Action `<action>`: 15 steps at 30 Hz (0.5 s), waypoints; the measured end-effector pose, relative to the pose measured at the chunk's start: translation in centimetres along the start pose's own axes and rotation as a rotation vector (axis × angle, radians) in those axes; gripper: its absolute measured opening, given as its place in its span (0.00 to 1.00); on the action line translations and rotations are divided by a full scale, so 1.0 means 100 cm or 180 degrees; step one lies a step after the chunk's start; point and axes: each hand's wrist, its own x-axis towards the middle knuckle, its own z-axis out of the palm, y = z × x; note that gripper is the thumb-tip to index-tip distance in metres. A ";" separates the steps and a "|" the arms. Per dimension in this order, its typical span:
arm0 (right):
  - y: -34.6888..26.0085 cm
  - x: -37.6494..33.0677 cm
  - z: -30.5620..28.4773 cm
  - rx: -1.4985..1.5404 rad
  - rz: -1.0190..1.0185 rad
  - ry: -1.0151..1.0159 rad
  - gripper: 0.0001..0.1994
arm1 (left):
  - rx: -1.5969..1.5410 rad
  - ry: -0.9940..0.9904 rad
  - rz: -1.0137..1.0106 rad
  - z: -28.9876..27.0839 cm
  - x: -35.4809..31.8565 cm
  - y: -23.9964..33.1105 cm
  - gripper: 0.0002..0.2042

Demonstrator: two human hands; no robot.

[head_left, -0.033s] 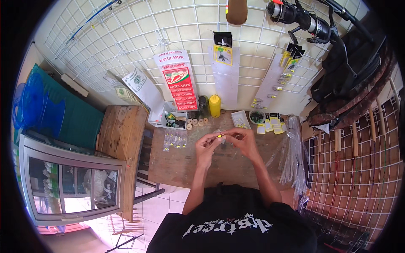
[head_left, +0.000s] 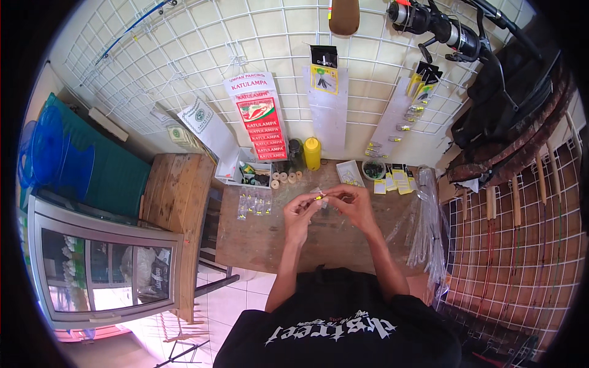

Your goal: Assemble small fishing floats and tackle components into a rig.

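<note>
Above the middle of the wooden table, my left hand (head_left: pixel 297 214) and my right hand (head_left: pixel 354 205) meet fingertip to fingertip. A small bright-yellow piece (head_left: pixel 319 198) with a dark part is pinched in my left fingers; its exact kind is too small to make out. My right thumb and index finger are closed together right beside it, and whatever they grip is hidden. A bit of clear plastic (head_left: pixel 316 191) shows just behind the fingers. To the left of my left hand lie several small clear packets (head_left: pixel 254 203) with yellow bits inside.
Along the table's (head_left: pixel 257 245) back stand a white box of small items (head_left: pixel 228 179), wooden spools (head_left: pixel 283 178), a yellow bottle (head_left: pixel 312 154), a white tray (head_left: pixel 350 174) and a round tub (head_left: pixel 373 170). Yellow-and-white cards (head_left: pixel 397 180) and clear plastic strips (head_left: pixel 424 221) lie at the right.
</note>
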 end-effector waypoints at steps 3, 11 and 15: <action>0.002 -0.004 0.009 0.0200 -0.0143 0.0071 0.06 | -0.0138 -0.0045 0.0034 -0.006 -0.002 0.000 0.10; -0.004 -0.013 0.026 0.0471 0.0061 -0.0090 0.05 | -0.0460 -0.0139 0.0240 -0.019 -0.012 0.004 0.08; 0.000 -0.019 0.038 0.0368 0.0145 -0.0040 0.06 | -0.0593 -0.0050 0.0212 -0.031 -0.015 0.005 0.08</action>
